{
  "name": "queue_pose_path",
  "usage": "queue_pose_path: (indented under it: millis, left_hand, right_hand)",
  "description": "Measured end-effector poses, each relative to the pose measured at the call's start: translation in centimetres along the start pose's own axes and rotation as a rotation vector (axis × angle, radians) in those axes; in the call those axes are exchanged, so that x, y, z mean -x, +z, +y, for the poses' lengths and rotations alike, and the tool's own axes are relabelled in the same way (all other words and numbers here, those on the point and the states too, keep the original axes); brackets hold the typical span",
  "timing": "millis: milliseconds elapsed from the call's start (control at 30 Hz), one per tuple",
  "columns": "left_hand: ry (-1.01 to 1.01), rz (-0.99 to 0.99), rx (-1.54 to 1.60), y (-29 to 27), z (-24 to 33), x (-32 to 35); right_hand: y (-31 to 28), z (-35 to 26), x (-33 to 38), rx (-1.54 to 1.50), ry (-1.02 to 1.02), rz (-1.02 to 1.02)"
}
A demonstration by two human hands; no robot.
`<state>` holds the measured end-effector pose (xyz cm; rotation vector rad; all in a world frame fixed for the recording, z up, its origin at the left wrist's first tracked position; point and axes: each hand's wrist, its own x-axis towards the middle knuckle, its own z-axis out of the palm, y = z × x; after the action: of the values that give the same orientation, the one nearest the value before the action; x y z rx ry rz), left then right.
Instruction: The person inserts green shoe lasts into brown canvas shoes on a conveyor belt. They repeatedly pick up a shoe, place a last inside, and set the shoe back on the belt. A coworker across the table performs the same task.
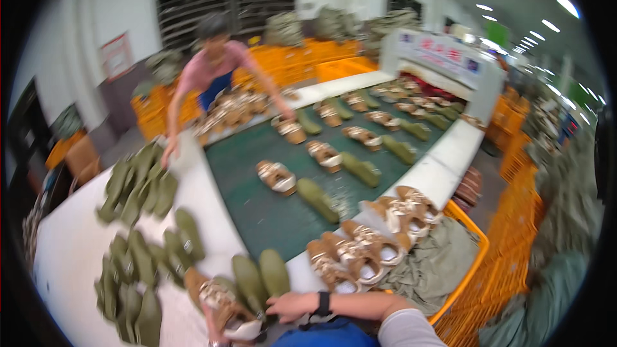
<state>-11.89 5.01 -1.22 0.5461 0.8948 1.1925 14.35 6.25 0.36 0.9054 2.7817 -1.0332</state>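
Note:
My left hand (215, 329), partly cut off by the lower edge, grips a tan and cream shoe upper (223, 302) at its side. Just right of it, my right hand (292, 306), with a black band at the wrist, has its fingers closed at the lower end of an olive-green shoe sole (274, 273). Another green sole (249, 279) lies beside that one. Loose green soles (141, 257) are heaped on the white table (71, 238) to the left. Several finished-looking tan shoe uppers (360, 250) stand in a row to the right.
A green conveyor belt (257, 209) carries uppers and soles toward a white machine (437, 58). Across the table a co-worker (215, 67) in pink reaches for soles and an upper. An orange crate (479, 244) with grey-green cloth stands at my right; more orange crates (508, 283) lie beyond.

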Motion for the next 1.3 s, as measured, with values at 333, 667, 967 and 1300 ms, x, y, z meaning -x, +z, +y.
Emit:
queue_pose_path:
  millis: [333, 667, 967, 1300]
  left_hand:
    - [-0.062, 0.006, 0.158, 0.1, -1.9, 0.6]
    - [-0.091, 0.137, 0.195, 0.5, -1.9, 1.7]
    - [-0.174, 0.213, 0.174, -2.0, -3.3, 1.4]
    - [-0.108, 0.227, 0.155, -1.7, -2.9, 1.2]
  right_hand:
    - [-16.2, 2.2, -3.8, 0.188, -0.042, 0.150]
    - [-17.0, 10.2, -25.1, 0.193, 0.195, 0.107]
    - [-11.5, 8.4, -33.5, 0.106, 0.387, 0.365]
    - [-14.1, 19.8, -17.9, 0.173, 0.381, 0.408]
